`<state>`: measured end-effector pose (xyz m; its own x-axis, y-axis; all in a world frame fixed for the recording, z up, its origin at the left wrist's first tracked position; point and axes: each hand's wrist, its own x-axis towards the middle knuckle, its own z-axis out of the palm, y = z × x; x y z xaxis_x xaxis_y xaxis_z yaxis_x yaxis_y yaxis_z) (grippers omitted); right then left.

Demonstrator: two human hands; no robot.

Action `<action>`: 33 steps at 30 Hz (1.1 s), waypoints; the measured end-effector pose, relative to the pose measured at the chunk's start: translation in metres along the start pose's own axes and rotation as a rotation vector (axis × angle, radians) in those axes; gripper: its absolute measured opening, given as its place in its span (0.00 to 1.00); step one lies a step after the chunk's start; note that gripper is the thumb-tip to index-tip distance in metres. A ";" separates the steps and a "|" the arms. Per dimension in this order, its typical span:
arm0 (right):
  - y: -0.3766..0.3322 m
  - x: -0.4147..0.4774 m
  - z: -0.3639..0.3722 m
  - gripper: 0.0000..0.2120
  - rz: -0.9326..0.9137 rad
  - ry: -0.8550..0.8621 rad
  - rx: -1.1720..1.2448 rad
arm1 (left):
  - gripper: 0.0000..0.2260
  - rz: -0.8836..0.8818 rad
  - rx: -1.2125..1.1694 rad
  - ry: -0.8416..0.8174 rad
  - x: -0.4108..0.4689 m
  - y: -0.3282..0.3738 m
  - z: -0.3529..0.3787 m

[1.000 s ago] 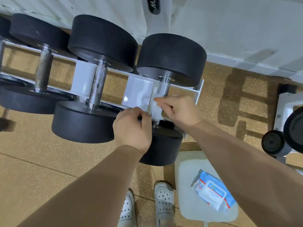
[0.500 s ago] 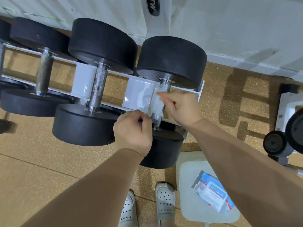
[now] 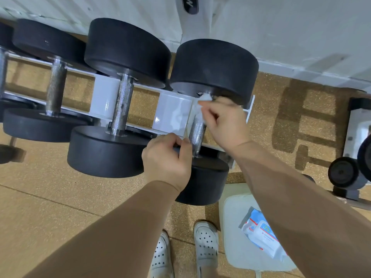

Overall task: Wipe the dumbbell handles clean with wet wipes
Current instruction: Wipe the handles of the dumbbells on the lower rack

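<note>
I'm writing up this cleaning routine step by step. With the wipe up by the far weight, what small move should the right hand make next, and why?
Probably draw the wet wipe back down the handle toward the near end. The right hand holds it at the far end, the knurled stretch below is bare, and the left hand grips the near end.

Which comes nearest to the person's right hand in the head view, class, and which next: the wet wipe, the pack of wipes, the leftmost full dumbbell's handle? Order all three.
From the right hand:
1. Wet wipe: held in its fingers, on the far end of the rightmost handle.
2. Pack of wipes: lower right, on the pale cushion.
3. Leftmost full dumbbell's handle: far left on the rack.
</note>
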<state>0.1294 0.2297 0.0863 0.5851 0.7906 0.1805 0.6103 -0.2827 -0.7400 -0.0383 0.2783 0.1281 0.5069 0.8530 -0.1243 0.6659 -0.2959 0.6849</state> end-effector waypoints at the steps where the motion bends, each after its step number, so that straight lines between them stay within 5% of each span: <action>1: 0.002 0.005 0.000 0.11 0.019 0.033 -0.004 | 0.18 -0.010 -0.003 -0.005 0.000 0.000 0.000; 8: 0.003 -0.032 -0.014 0.13 -0.161 -0.355 -0.001 | 0.17 0.001 -0.005 -0.001 0.000 -0.001 -0.001; 15: 0.002 -0.002 -0.003 0.12 0.099 0.017 0.099 | 0.16 0.001 -0.018 -0.023 0.000 0.000 -0.002; 21: -0.002 -0.038 -0.012 0.11 -0.057 -0.410 0.110 | 0.13 0.010 -0.014 -0.011 0.000 0.001 -0.001; 28: 0.002 0.008 -0.001 0.13 0.194 0.037 0.060 | 0.16 0.032 -0.012 0.001 -0.001 0.003 -0.001; 33: -0.003 -0.036 -0.006 0.10 -0.013 -0.379 0.087 | 0.13 0.029 0.014 -0.017 -0.001 0.001 -0.001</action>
<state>0.1100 0.1988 0.0862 0.3288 0.9431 -0.0497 0.5593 -0.2369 -0.7944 -0.0389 0.2781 0.1298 0.5350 0.8367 -0.1172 0.6583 -0.3259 0.6785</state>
